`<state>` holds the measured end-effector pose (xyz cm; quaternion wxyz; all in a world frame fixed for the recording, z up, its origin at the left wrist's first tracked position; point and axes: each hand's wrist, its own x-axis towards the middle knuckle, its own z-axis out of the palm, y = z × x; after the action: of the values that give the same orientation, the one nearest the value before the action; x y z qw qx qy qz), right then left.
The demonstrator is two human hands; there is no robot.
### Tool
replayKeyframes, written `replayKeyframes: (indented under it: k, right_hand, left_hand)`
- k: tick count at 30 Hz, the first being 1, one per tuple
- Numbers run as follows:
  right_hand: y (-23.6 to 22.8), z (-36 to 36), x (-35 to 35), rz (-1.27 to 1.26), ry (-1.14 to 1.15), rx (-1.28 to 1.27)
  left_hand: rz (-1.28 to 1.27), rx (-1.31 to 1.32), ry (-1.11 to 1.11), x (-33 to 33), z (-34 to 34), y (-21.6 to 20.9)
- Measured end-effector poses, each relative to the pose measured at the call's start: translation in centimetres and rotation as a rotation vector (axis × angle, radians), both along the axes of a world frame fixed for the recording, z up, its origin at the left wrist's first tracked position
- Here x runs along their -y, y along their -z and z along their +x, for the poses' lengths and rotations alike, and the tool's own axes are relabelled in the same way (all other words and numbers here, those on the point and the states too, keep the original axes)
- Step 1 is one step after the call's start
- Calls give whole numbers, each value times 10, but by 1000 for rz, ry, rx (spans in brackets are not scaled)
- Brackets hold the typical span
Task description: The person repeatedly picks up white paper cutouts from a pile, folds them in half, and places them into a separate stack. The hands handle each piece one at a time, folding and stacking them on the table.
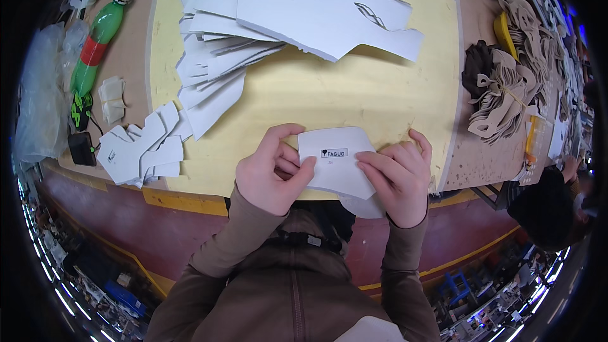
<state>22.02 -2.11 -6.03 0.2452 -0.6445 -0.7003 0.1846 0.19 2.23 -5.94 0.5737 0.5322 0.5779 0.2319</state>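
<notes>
Between my two hands, near the table's front edge, is a white cut piece (335,174) with a small dark printed label on it. My left hand (273,168) pinches its left side between thumb and fingers. At its right side my right hand (400,177) grips the edge, index finger and thumb pressed on it. Another white piece (362,206) shows partly below it, by my right wrist. A large stack of similar white pieces (215,19) lies fanned out beyond my hands. To the left is a smaller pile of white pieces (142,152).
Yellow sheeting (354,95) covers the table's middle. At left stand a green bottle (104,25), a plastic bag (47,88), a banded white bundle (113,100) and a small black box (82,149). Beige banded pieces (500,98) lie at right, near another person (548,199).
</notes>
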Motion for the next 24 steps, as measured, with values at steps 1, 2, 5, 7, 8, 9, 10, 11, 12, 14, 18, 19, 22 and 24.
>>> replayKeyframes:
  k: [1, 2, 5, 7, 8, 9, 10, 11, 12, 14, 18, 19, 22, 24]
  right_hand:
    - [0, 0, 0, -3, 0, -1]
    - [0, 0, 0, -4, 4, -8]
    - [0, 0, 1, -7, 3, -6]
    - [0, 0, 1, -5, 0, 3]
    - [0, 0, 1, -8, 3, 1]
    - [0, 0, 1, -6, 0, 5]
    - [0, 0, 1, -7, 0, 5]
    - [-1, 0, 1, -9, 2, 2]
    - [-1, 0, 0, -8, 1, 5]
    - [-1, -1, 0, -8, 6, 1]
    - [-2, -3, 1, -25, 26, -11]
    - [-2, -3, 1, -26, 27, -10]
    - [-3, -3, 0, -21, 17, 2]
    - [-4, -3, 0, -23, 10, 16]
  left_hand:
    - [0, -4, 2, 0, 0, 0]
    - [-1, -8, 4, 0, 0, 0]
    - [6, -18, 7, 0, 1, 0]
    - [10, -27, 10, -1, 2, 0]
    - [10, -32, 12, -1, 2, 0]
    - [10, -37, 14, -1, 2, 0]
    - [12, -41, 17, -1, 2, 0]
    - [14, -46, 20, -1, 2, 0]
    - [15, -50, 23, -2, 2, 0]
    - [24, -54, 32, -2, 2, 0]
    - [25, -71, 44, -3, 3, -1]
    - [28, -78, 49, -4, 4, -1]
    - [46, -93, 59, -4, 5, -1]
    - [68, -103, 64, -4, 6, -1]
